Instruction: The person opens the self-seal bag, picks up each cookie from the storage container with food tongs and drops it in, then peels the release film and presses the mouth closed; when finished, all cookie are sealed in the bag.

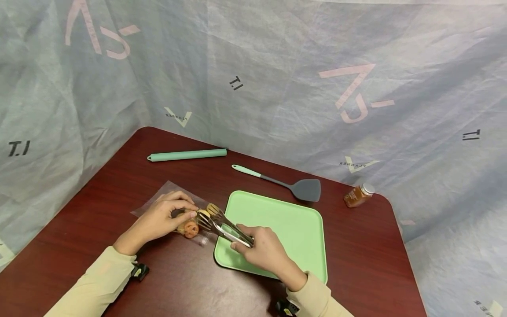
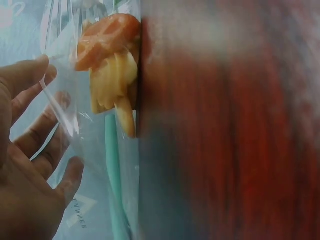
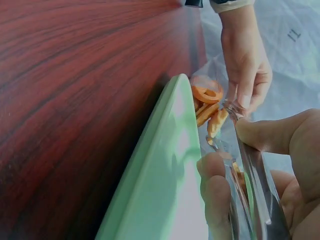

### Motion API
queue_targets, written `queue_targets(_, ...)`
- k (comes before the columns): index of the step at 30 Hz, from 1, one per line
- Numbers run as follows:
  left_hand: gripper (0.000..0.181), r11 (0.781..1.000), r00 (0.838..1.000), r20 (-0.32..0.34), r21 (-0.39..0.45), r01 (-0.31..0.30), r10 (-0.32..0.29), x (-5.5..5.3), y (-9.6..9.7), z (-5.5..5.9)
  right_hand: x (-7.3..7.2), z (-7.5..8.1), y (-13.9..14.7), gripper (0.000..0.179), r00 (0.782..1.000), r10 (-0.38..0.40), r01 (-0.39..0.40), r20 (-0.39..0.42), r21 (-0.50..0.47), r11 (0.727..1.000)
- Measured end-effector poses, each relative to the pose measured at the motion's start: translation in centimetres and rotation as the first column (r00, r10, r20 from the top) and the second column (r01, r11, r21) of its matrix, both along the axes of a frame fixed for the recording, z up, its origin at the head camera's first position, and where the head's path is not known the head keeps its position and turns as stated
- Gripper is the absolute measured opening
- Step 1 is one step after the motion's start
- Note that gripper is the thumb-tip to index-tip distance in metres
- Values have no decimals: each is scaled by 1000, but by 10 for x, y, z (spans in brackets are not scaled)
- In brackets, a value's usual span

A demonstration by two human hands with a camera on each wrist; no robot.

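The left wrist view was half motion blur, so the dark red wooden table (image 1: 356, 246) was just a smear there. It did show the orange and yellow food slices (image 2: 112, 65) inside the clear plastic bag (image 2: 65, 107) up close, which the head view barely resolved. The left hand (image 1: 166, 215) pinched the bag's edge. The right hand (image 1: 263, 251) gripped metal slotted tongs (image 1: 222, 222), long axis running from 4 o'clock up to 10 o'clock, tips in the bag mouth, just at 9 o'clock of the light green plastic tray (image 1: 293, 220). The tong tips were cut off in the right wrist view.
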State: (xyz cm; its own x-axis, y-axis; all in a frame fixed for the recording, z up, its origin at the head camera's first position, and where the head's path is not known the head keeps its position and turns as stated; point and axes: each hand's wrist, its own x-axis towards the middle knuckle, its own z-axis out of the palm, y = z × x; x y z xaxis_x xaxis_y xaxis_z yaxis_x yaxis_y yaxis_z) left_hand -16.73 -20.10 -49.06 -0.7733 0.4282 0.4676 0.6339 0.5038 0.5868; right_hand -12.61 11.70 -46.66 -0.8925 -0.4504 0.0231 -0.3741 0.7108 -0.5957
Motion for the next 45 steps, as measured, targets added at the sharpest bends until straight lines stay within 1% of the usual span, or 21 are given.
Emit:
queue_targets(5, 14, 1000, 1000, -25, -9, -6, 6, -2, -2, -1, 2, 1, 5, 54, 999, -3, 3, 35, 9, 1000)
queue_targets(10, 14, 1000, 1000, -27, -14, -9, 8, -2, -4, -1, 4, 4, 17, 53, 1000, 12, -13, 28, 10, 1000)
queue_targets(12, 14, 1000, 1000, -22, -14, -9, 8, -2, -5, 0, 5, 6, 23, 52, 999, 34, -34, 7, 24, 999)
queue_targets(14, 14, 1000, 1000, -22, -11, -7, 6, -2, -5, 0, 7, 6, 29, 50, 998, 61, -60, -32, 40, 997)
queue_targets(19, 14, 1000, 1000, -25, -13, -17, 17, 0, -6, 0, 6, 3, 35, 42, 985, 107, -102, -136, 42, 994)
queue_targets(22, 13, 999, 1000, -14, -19, -27, 27, 1, -6, 0, 5, 0, 33, 39, 977, 111, -102, -183, 60, 993)
queue_targets(25, 13, 999, 1000, 0, -20, -30, 30, 1, -5, 1, 2, -3, 29, 38, 969, 103, -84, -226, 90, 992)
queue_targets(30, 13, 999, 999, 11, -15, -31, 31, 2, -4, 2, -2, -6, 20, 38, 965, 91, -65, -245, 111, 992)
queue_targets(35, 14, 1000, 999, 12, -10, -30, 30, 3, -3, 2, -6, -7, 13, 39, 960, 91, -65, -263, 106, 992)
queue_targets(36, 14, 1000, 999, 14, -11, -29, 29, 3, -3, 2, -6, -7, 13, 39, 961, 91, -66, -262, 100, 993)
queue_targets(38, 13, 999, 999, 21, -13, -30, 30, 3, -3, 2, -5, -8, 16, 39, 968, 83, -68, -237, 72, 995)
queue_targets(41, 13, 999, 999, 33, -18, -31, 31, 3, -2, 2, -3, -7, 26, 42, 986, 43, -43, -160, 7, 999)
queue_targets(43, 13, 1000, 999, 39, -14, -26, 26, 2, -1, 2, -1, -7, 39, 46, 994, -17, 12, -110, -50, 999)
queue_targets(45, 13, 1000, 999, 42, -7, -15, 15, 1, -1, 1, 1, -6, 55, 52, 994, -94, 88, -52, -110, 990)
